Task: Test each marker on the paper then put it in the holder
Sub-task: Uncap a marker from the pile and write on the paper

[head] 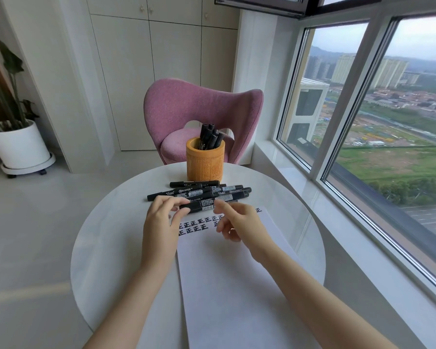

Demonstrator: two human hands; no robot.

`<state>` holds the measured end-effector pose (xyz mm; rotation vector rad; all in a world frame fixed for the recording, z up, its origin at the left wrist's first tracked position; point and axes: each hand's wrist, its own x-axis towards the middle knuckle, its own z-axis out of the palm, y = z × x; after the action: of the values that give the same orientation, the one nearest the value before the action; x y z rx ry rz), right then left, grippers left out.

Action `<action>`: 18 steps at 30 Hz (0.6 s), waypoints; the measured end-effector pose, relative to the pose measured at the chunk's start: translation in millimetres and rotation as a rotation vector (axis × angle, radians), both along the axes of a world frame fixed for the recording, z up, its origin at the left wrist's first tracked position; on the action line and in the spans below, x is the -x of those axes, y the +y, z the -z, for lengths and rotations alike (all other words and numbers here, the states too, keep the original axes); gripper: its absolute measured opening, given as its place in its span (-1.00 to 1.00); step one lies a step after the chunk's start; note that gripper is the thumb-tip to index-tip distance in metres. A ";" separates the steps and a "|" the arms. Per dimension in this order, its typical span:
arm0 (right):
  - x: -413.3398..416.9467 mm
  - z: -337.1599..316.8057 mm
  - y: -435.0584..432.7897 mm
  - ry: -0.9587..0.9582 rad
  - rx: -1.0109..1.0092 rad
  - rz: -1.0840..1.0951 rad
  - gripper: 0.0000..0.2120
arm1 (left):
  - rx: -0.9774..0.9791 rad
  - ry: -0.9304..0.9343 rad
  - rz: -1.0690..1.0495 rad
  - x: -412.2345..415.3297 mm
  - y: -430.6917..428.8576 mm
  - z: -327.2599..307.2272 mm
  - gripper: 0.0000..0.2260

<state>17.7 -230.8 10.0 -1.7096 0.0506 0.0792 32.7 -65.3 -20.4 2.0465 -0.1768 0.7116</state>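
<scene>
Left grip (161, 219) is pinching the near black marker (203, 204) by its left end; right grip (237, 222) is hovering loosely open, empty, beside its right end

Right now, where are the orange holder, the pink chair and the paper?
orange holder (205, 162): head view, carved front wall.
pink chair (186, 102): head view, middle of backrest.
paper (232, 285): head view, blank lower part.

A black marker (202, 205) lies level, its left end pinched by fingers (180, 210); spare markers (207, 191) just beyond them, orange holder (205, 159) farther, lettered paper (224, 273) beneath.
</scene>
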 end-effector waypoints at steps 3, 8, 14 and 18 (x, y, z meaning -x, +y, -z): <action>0.5 -1.1 0.3 0.047 -0.212 -0.002 -0.67 | -0.020 -0.014 0.082 4.7 0.9 -5.6 -0.87; 2.5 -3.4 -1.8 -0.089 -0.294 0.069 -0.72 | -0.139 0.012 0.245 14.8 -1.9 -9.8 -0.86; 13.6 -6.7 2.3 -0.197 -0.162 -0.002 -0.74 | -0.164 0.225 0.354 33.0 -19.2 -17.0 -0.73; 18.8 -8.4 1.8 -0.227 -0.128 -0.086 -0.77 | -0.256 0.274 0.345 41.7 -23.3 -21.2 -0.76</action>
<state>-1.1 -229.0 18.4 -1.5827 -0.1932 -0.0468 -9.0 -88.6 0.7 2.2535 -0.4684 0.1991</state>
